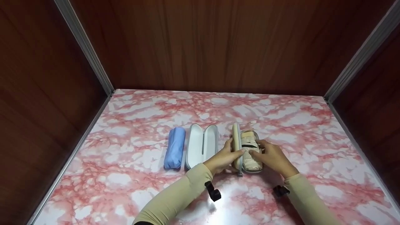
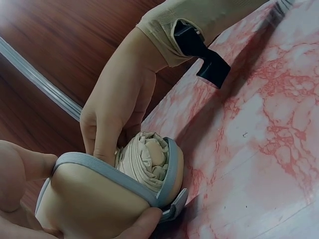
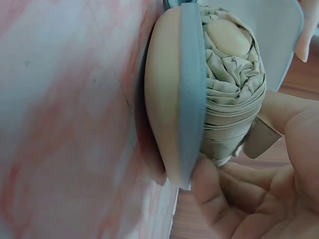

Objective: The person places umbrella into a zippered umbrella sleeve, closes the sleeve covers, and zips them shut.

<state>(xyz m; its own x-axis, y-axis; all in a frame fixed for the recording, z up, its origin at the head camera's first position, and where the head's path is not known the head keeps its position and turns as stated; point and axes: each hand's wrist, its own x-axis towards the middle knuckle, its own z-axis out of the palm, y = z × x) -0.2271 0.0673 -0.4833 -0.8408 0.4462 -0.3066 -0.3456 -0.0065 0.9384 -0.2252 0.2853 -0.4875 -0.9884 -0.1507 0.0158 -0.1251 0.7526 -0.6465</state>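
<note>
A beige zip case (image 1: 236, 134) with grey edging stands open on the table, its lid raised on the left. A folded beige umbrella (image 1: 252, 162) lies in the other half; its gathered fabric and rounded end (image 3: 229, 39) show in the right wrist view. My left hand (image 1: 223, 158) grips the raised lid, thumb on its inner side. My right hand (image 1: 275, 157) holds the umbrella at its right side, with thumb and fingers around it near a loose strap (image 3: 261, 139). Some of the right fingertips are hidden behind the umbrella and lid in the left wrist view.
Left of the hands lies an open case (image 1: 195, 147) with a pale inside. Beside it is a blue folded umbrella (image 1: 175, 148). The marbled red-and-white table (image 1: 140, 122) is bounded by dark wooden panels (image 1: 203, 47) at the back and sides.
</note>
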